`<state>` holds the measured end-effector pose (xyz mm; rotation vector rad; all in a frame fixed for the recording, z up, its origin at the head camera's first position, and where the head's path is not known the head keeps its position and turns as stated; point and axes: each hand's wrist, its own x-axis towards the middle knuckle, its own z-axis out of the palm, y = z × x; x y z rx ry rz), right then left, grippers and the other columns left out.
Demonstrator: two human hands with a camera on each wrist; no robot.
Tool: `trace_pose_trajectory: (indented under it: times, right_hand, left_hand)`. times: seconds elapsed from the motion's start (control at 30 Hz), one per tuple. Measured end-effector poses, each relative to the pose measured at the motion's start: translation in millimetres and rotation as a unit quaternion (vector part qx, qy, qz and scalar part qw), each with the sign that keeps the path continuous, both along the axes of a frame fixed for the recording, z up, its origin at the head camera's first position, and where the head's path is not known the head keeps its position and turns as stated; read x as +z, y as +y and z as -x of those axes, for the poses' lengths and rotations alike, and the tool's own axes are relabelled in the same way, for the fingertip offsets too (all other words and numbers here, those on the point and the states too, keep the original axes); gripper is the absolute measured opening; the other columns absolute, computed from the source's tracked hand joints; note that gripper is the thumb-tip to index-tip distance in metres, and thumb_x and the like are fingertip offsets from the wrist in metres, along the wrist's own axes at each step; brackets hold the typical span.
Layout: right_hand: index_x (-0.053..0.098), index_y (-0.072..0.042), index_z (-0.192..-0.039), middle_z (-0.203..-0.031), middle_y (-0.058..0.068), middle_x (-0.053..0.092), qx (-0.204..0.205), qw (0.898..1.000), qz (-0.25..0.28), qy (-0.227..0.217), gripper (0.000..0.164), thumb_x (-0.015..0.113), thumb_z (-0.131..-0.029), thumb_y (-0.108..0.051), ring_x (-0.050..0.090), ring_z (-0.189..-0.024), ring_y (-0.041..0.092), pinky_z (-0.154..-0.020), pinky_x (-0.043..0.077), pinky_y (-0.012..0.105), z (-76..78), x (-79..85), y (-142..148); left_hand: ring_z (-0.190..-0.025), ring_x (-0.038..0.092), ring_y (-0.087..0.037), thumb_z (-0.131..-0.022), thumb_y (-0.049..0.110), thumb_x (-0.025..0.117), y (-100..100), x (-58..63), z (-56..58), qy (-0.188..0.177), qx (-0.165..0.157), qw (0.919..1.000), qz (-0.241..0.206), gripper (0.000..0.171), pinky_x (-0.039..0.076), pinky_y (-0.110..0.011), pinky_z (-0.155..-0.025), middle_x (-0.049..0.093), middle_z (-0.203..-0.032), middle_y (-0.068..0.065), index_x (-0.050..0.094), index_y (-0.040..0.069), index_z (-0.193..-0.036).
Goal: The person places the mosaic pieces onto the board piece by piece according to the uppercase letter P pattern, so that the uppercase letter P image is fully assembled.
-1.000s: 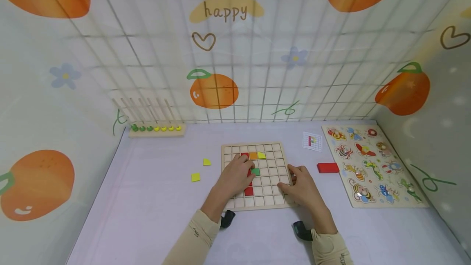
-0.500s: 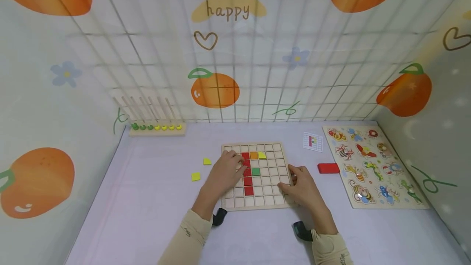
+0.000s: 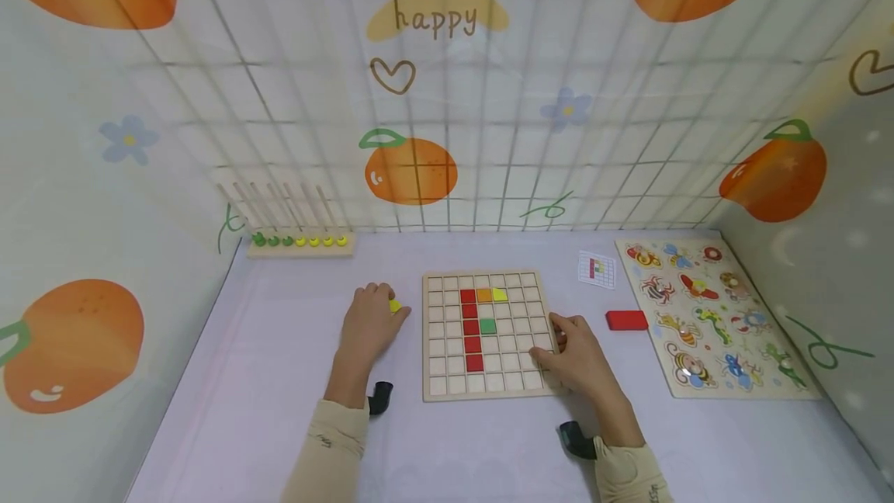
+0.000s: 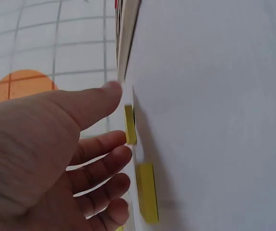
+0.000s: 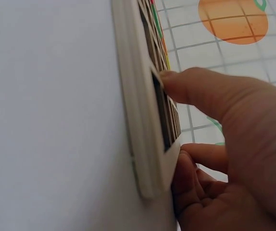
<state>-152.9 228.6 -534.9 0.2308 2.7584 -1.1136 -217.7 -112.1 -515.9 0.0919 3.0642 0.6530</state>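
The wooden grid board (image 3: 447, 392) lies on the table, with a column of red squares (image 3: 472, 345), an orange square (image 3: 484, 296), a yellow piece (image 3: 499, 295) and a green square (image 3: 488, 326) in its cells. Left of the board, my left hand (image 3: 370, 324) is over a small yellow tile (image 4: 130, 124), thumb and fingers apart around it. A second yellow tile (image 4: 147, 192) lies nearer in the left wrist view; the hand hides it in the head view. My right hand (image 3: 576, 355) holds the board's right edge, thumb on top and fingers curled at the side.
A pattern card (image 3: 597, 269) and a red block (image 3: 626, 320) lie right of the board. Further right is an insect puzzle board (image 3: 712, 324). A bead rack with upright pegs (image 3: 302, 251) stands at the back left. A printed curtain (image 3: 447, 99) encloses the table.
My left hand has left the grid board and moved left to the loose yellow tiles, uncovering the red column. The right hand stays on the board's edge.
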Motion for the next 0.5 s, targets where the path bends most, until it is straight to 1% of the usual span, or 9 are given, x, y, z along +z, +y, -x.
trace_pose_trajectory:
  times: [0.17, 0.33, 0.4, 0.5]
  right_hand:
    - [0.044, 0.000, -0.152, -0.120, 0.015, 0.052, 0.001, 1.000, -0.003, 0.000, 0.082, 0.081, -0.084, -0.029, 0.054, -0.103, 0.025, -0.075, 0.047, 0.028, 1.0, 1.4, 0]
    - [0.044, -0.001, -0.152, -0.120, 0.015, 0.052, 0.000, 1.000, -0.007, 0.000, 0.082, 0.081, -0.084, -0.029, 0.054, -0.103, 0.024, -0.076, 0.047, 0.029, 1.1, 0.9, 0]
    - [0.044, -0.001, -0.152, -0.120, 0.014, 0.052, -0.001, 1.000, -0.007, -0.001, 0.083, 0.081, -0.084, -0.030, 0.054, -0.104, 0.024, -0.076, 0.047, 0.028, 0.8, 0.6, 0]
    - [0.044, -0.001, -0.152, -0.119, 0.014, 0.052, -0.001, 1.000, -0.006, 0.000, 0.083, 0.081, -0.084, -0.030, 0.054, -0.104, 0.024, -0.076, 0.047, 0.028, 0.8, -0.1, 0]
  left_hand:
    - [-0.110, 0.056, -0.034, -0.091, 0.029, 0.076, -4, 2.3, -0.6, -0.027, -0.001, 0.9996, -0.009, 0.043, 0.053, -0.046, -0.091, 0.065, -0.115, -0.017, 0.064, 0.000, -0.120]
    - [-0.107, 0.057, -0.030, -0.091, 0.026, 0.076, -9, 0.1, -0.3, -0.038, -0.007, 0.9989, -0.024, 0.041, 0.052, -0.044, -0.091, 0.065, -0.110, -0.013, 0.065, 0.002, -0.124]
    - [-0.107, 0.058, -0.030, -0.093, 0.024, 0.075, -11, -2.2, 0.6, -0.040, -0.009, 0.9988, -0.028, 0.038, 0.052, -0.044, -0.091, 0.065, -0.109, -0.012, 0.066, 0.003, -0.123]
    - [-0.108, 0.058, -0.029, -0.095, 0.017, 0.071, -13, -3.5, 1.9, -0.039, -0.016, 0.9987, -0.030, 0.030, 0.052, -0.044, -0.092, 0.066, -0.111, -0.011, 0.067, 0.006, -0.123]
